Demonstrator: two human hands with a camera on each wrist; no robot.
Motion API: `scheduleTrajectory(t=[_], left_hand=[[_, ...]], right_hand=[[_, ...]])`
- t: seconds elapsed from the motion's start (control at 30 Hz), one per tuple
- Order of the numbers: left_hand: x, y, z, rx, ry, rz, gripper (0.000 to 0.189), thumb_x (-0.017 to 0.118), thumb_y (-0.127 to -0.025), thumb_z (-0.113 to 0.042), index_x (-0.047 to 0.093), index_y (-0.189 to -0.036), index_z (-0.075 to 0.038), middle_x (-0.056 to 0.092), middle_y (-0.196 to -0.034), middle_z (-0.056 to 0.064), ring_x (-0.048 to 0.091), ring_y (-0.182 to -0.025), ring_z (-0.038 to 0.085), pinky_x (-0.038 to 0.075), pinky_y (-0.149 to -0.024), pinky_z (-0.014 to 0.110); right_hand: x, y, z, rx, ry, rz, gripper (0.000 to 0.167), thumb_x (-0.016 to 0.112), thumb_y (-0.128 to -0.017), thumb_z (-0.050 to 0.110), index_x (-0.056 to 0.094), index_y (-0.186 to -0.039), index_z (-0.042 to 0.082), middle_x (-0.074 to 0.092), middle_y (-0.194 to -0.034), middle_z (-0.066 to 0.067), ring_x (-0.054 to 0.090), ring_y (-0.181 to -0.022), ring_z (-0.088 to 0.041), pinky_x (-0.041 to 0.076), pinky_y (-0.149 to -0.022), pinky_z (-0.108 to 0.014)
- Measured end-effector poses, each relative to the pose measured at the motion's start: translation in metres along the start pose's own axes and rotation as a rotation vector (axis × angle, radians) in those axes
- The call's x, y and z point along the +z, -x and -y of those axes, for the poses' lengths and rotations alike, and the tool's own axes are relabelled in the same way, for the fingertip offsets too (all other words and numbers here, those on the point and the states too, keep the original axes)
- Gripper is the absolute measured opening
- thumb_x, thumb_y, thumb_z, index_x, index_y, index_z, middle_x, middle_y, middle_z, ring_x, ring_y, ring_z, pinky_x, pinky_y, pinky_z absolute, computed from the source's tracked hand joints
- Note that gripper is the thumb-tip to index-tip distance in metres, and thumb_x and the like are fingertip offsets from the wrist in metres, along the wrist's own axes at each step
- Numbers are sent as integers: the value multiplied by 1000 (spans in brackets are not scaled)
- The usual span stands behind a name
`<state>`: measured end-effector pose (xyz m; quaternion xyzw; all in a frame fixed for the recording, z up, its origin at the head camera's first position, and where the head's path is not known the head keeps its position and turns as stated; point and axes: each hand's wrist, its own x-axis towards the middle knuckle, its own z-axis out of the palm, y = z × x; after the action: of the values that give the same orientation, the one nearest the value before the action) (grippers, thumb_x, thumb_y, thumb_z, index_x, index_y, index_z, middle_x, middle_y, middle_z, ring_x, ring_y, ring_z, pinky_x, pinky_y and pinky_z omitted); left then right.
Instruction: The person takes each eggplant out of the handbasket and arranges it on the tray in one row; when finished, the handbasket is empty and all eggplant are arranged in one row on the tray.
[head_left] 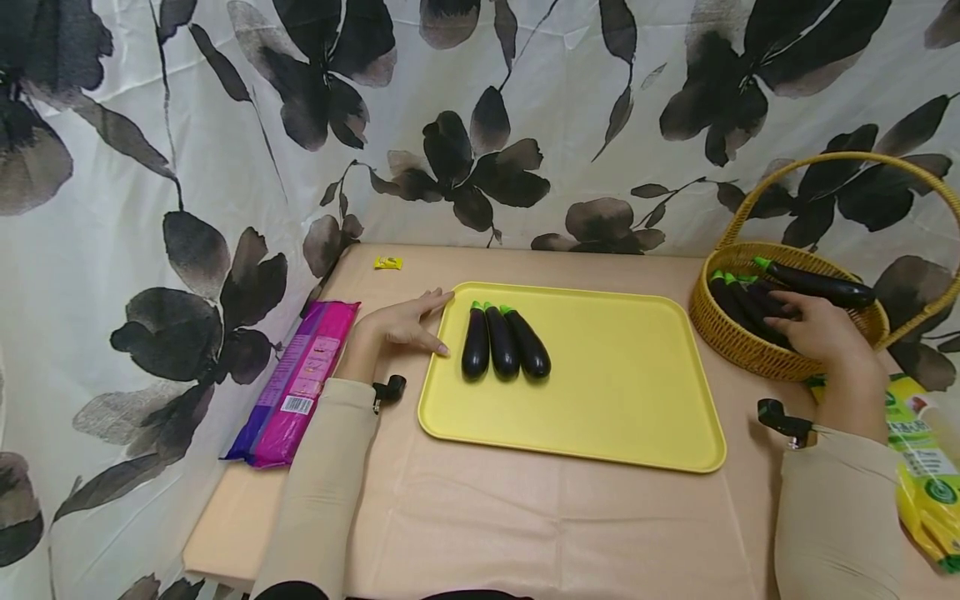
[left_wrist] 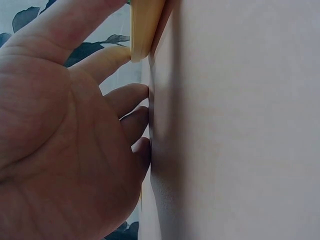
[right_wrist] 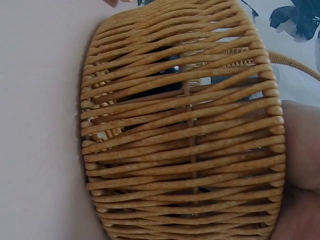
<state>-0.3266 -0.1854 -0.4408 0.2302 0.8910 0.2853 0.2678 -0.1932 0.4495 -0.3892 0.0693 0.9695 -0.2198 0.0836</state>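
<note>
On the yellow tray point(head_left: 600, 375), three dark purple eggplants point(head_left: 504, 343) with green tops lie side by side near its left end. My left hand point(head_left: 405, 323) rests at the tray's left edge, its fingers mostly straight and touching the rim. In the left wrist view, the left palm point(left_wrist: 75, 120) faces the camera with fingertips at the tablecloth and tray edge. My right hand point(head_left: 821, 329) reaches over the rim of the wicker basket point(head_left: 750, 354), fingertips among several eggplants point(head_left: 817, 285); I cannot tell whether it grips one. The basket wall point(right_wrist: 185, 135) hides its fingers in the right wrist view.
A pink and purple packet point(head_left: 300, 383) lies left of the left forearm. Beyond the tray is a small yellow wrapper point(head_left: 387, 262). A yellow-green bag point(head_left: 930, 467) lies beside the right sleeve. The basket's tall handle point(head_left: 840, 157) arches above it. Behind the table hangs a floral cloth point(head_left: 480, 183).
</note>
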Motion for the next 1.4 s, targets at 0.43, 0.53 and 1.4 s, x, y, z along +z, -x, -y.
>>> scheduleTrajectory(t=[0.43,0.53,1.4], left_hand=[[1,1,-2,0,-3,-10,126,94,-72,-51,17,-169,-26,-3,-177,5,-9,-164,26,-2,-131,55],[2,1,-2,2,1,-14,127,94,-71,-51,17,-169,-27,-3,-177,5,-10,-164,25,-2,-132,54],[6,4,0,10,-15,-21,126,94,-72,-49,17,-169,-26,-3,-177,6,-11,-163,25,-2,-132,55]], right_hand=[[5,-5,0,33,-19,109,67,44,-112,36,21,-162,-2,30,-151,-47,26,-138,-69,23,-108,-84],[4,-4,1,34,-18,105,68,42,-112,41,21,-163,0,24,-156,-46,21,-140,-69,20,-109,-84],[-5,16,19,-36,-97,-151,68,34,-110,52,30,-163,10,37,-149,-44,38,-125,-61,37,-97,-76]])
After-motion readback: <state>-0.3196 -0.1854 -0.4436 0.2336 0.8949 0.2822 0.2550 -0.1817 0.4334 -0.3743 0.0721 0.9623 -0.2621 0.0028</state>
